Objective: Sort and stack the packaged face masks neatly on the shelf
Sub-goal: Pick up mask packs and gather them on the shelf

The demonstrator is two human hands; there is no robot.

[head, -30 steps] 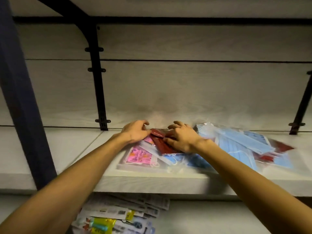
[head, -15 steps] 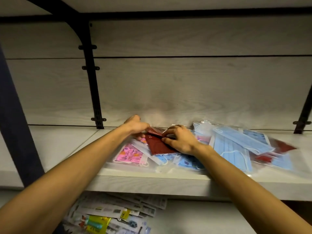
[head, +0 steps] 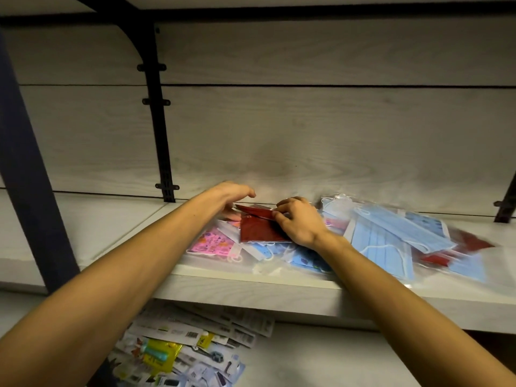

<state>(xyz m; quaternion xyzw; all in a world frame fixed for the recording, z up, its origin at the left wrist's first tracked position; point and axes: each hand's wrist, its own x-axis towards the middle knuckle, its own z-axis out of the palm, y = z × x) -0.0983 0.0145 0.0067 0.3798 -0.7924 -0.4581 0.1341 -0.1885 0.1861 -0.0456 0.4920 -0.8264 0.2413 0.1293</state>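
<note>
While carded packets (head: 192,350) lie on the lower level, pink (head: 213,243) and blue masks (head: 391,233) sprawl along the shelf (head: 251,289) front edge. Farther back, my right hand (head: 298,222) now pinches the red mask pack (head: 258,227), lifted since a second ago; my left hand (head: 234,191) hovers half-curled, its grip unclear. Red sorting has started.

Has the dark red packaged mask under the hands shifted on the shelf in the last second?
Cannot tell. The dark red packaged mask lies over the pink printed mask as before; the head camera itself moved, so its apparent shift against the black wall bracket proves nothing.
</note>
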